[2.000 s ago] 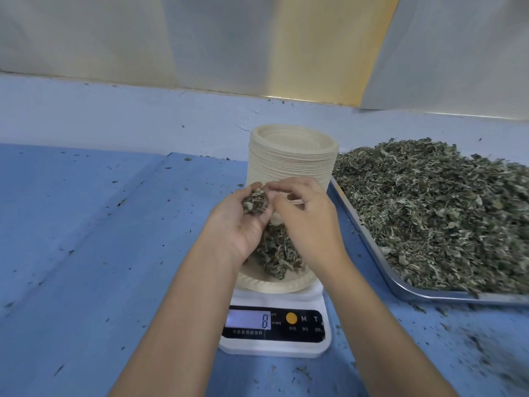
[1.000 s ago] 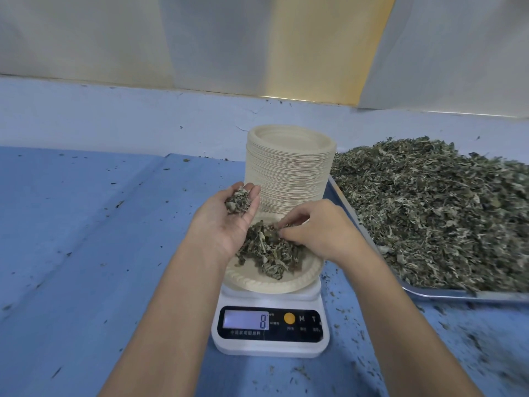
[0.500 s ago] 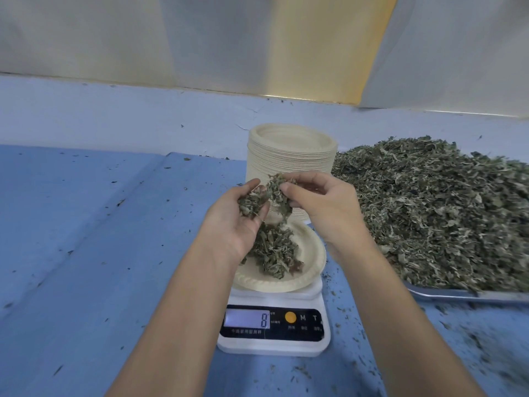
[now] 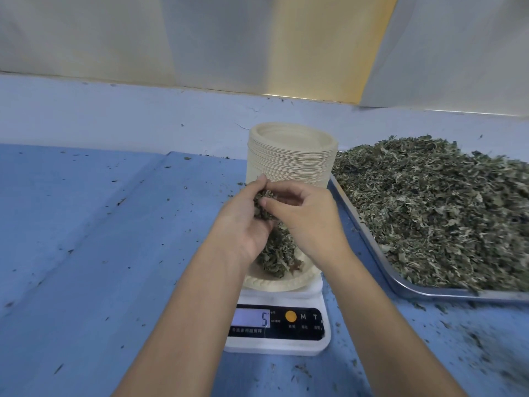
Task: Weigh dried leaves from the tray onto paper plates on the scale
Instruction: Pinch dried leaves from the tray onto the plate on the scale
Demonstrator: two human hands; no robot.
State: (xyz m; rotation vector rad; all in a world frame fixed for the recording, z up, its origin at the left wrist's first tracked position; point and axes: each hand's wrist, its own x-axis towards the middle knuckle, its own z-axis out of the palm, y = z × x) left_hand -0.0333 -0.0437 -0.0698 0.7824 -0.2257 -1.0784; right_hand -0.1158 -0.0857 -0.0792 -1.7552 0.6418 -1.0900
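A white scale (image 4: 279, 343) stands in front of me, its display showing 5. On it sits a paper plate (image 4: 274, 283) with a small heap of dried leaves (image 4: 279, 253). My left hand (image 4: 243, 224) is cupped above the plate and holds a clump of leaves (image 4: 262, 203). My right hand (image 4: 309, 222) meets it, fingertips pinching leaves at that clump. Both hands hide the far half of the plate.
A tall stack of paper plates (image 4: 292, 159) stands just behind the scale. A metal tray (image 4: 406, 290) heaped with dried leaves (image 4: 443, 213) fills the right side. The blue table (image 4: 100, 239) carries scattered leaf crumbs, thicker at the front right.
My right hand lifted leaves off the plate and brought them to the clump in my left hand. The display reading dropped from 8 to 5.
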